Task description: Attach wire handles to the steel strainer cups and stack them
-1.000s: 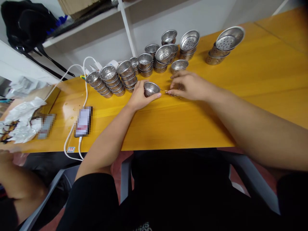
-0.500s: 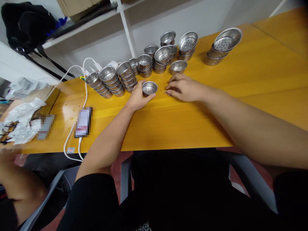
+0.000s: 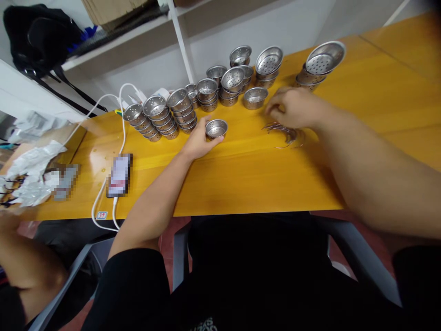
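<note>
My left hand (image 3: 198, 142) rests on the yellow wooden table (image 3: 241, 179) and grips a small perforated steel strainer cup (image 3: 216, 128), which stands upright. My right hand (image 3: 294, 108) hovers further right with its fingers curled together; whatever they pinch is too small and blurred to name. Just below that hand lies a small heap of thin bent wire pieces (image 3: 284, 133). A single steel cup (image 3: 255, 97) stands between the two hands, near the back.
Stacks of the same cups (image 3: 165, 115) (image 3: 232, 82) line the table's back edge, with wider strainer bowls (image 3: 320, 62) at the right. A phone (image 3: 119, 174) on white cables (image 3: 120, 115) and crumpled wrapping (image 3: 31, 165) lie left. Another person's arm (image 3: 27, 271) shows lower left.
My right hand has lifted off the wire pieces beside the cup and swung right and back, uncovering the heap. My left hand set the tilted cup upright and holds it still.
</note>
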`<action>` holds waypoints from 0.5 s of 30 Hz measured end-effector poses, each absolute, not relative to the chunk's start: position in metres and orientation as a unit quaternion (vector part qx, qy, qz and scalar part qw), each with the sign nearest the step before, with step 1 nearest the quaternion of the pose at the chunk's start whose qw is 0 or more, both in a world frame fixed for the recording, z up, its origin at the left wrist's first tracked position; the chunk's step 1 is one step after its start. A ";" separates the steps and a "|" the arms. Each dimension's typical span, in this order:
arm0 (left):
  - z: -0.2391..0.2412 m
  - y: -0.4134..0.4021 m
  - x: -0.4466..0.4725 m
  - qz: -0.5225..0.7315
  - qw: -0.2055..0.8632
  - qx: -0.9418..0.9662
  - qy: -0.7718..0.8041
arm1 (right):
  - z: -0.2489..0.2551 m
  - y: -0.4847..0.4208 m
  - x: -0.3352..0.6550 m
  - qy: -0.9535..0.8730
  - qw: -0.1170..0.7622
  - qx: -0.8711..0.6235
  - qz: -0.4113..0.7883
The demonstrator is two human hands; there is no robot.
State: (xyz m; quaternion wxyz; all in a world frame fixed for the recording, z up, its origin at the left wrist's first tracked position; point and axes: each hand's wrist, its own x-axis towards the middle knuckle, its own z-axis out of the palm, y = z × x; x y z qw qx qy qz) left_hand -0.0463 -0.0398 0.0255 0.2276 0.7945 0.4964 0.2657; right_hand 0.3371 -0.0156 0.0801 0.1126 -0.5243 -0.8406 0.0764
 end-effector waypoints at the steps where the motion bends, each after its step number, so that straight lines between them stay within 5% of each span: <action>1: 0.024 -0.040 -0.046 0.269 0.236 0.796 0.489 | 0.078 -0.017 0.334 -0.828 0.155 -0.534 0.072; 15: 0.011 -0.034 -0.044 0.286 0.279 0.821 0.409 | 0.064 -0.009 0.318 -0.792 0.257 -0.548 0.072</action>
